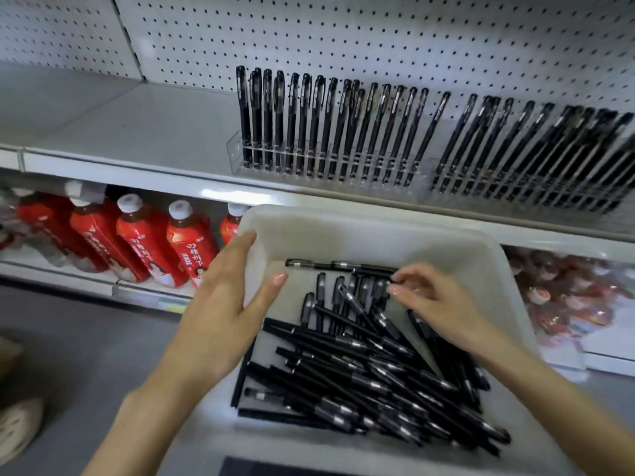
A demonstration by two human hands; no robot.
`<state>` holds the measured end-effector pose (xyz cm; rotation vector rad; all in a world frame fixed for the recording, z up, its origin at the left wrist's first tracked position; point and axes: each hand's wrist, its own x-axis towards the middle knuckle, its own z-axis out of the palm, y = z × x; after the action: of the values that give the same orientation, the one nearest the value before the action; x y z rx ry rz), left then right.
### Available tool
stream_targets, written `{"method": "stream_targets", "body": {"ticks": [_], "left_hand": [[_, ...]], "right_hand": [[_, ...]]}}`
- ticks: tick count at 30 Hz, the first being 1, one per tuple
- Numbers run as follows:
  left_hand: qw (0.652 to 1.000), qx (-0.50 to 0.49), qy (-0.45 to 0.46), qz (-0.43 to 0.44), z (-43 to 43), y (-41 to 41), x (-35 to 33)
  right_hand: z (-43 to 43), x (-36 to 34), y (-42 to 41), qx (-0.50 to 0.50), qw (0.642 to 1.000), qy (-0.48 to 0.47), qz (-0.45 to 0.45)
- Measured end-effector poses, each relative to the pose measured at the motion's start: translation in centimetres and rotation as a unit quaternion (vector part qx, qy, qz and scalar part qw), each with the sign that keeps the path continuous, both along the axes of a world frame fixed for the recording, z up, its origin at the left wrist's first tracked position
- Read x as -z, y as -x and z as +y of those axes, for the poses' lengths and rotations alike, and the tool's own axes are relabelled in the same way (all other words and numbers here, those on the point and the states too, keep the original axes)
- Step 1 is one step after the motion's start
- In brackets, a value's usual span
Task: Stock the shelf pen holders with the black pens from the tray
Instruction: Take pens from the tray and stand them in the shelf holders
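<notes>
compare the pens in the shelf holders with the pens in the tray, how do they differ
Pose: the holder pens stand nearly upright, caps up; the tray pens lie flat. Order: the holder pens form neat rows in clear slots; the tray pens are a loose crisscrossed heap. Both are black capped pens of what looks like the same kind.

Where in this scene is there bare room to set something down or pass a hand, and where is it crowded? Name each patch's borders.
Free: the shelf left of the pen holders, between pegboard and front edge; the tray floor between its far wall and the crosswise pen. Crowded: the tray's near half under the pile of pens, and the packed right holder.
</notes>
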<state>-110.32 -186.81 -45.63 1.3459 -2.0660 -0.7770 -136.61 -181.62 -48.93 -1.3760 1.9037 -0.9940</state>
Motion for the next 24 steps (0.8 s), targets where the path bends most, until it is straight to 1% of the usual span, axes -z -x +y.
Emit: {"method": "stream_targets", "body": {"ticks": [2,6,10,15,21,24], "left_hand": [[1.0,0.001,0.007,-0.023,0.1,0.0,0.3],[0.998,0.0,0.029,-0.063,0.5,-0.1,0.8],[0.998,-0.002,0.032,-0.063,0.7,0.0,0.8],[0.997,-0.004,0.037,-0.069,0.8,0.1,0.8],[0.994,0.0,0.051,-0.095,1.0,0.2,0.9],[0.994,-0.001,0.054,-0.098,1.0,0.2,0.9]], "right_hand": [[0.5,0.6,-0.2,-0.005,0.999,-0.028,0.021],[0.7,1.0,-0.7,-0.037,0.993,-0.105,0.025],[0.7,1.5,-1.1,-0.067,0.989,-0.132,0.03],[0.8,1.7,-1.0,-0.066,0.987,-0.143,-0.017],[1.0,1.4,-1.1,-0.069,0.987,-0.143,-0.032],[1.0,1.2,-1.2,-0.068,0.989,-0.133,-0.016]]}}
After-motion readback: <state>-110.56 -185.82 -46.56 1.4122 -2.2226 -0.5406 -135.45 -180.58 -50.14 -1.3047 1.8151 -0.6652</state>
